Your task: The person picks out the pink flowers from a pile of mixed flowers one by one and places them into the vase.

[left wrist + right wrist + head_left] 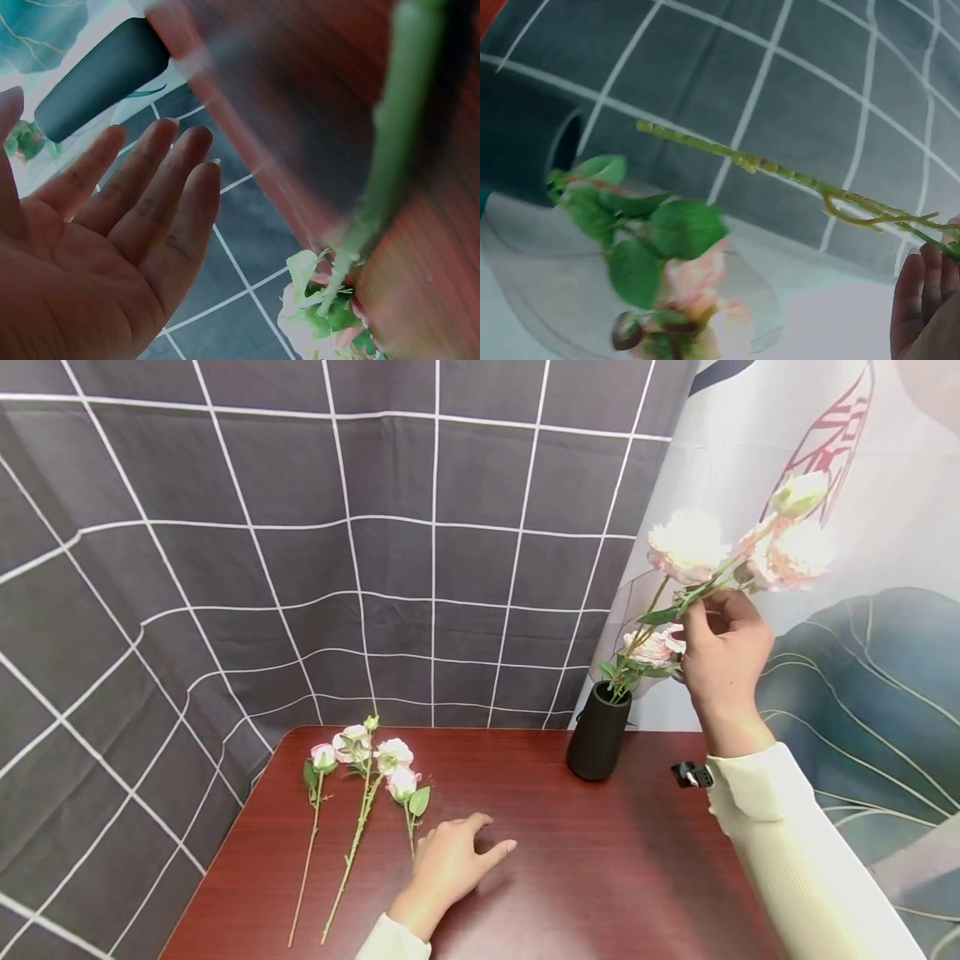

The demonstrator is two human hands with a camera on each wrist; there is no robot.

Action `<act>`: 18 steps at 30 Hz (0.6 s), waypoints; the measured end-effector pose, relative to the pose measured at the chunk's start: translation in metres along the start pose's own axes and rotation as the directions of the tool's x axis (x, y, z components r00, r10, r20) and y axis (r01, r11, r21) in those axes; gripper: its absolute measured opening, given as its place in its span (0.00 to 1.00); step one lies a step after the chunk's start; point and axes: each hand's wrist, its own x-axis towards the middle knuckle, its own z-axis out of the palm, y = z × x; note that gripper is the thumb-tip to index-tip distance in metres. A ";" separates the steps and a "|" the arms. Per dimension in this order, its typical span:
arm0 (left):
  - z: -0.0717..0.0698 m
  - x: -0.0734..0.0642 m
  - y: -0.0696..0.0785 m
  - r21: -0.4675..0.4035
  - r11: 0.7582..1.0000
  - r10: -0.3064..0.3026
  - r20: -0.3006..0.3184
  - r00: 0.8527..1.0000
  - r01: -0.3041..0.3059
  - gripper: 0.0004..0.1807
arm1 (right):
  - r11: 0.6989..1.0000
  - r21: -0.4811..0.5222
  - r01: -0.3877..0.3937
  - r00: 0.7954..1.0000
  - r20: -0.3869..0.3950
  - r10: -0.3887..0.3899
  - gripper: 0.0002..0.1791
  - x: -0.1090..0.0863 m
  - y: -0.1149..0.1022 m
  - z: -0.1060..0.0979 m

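My right hand pinches the stem of a pale pink flower spray, high up near its blooms and bud. In the right wrist view the bare green stem slants toward the dark vase, its cut end outside and apart from the mouth. A pink flower with green leaves stands in that black vase. My left hand is held low over the table with relaxed fingers and nothing in it. Close beside it lies a short flower, its lower stem hidden by the hand.
Two more pink flowers lie on the red-brown table at the left: a single one and a branched one. A dark gridded curtain hangs behind, with a patterned pale curtain at the right.
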 end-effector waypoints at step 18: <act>-0.005 -0.006 -0.014 0.080 0.997 -0.006 -0.076 0.997 0.012 0.20 | 0.951 -0.288 0.110 0.974 0.220 -0.046 0.16 -0.028 0.066 0.030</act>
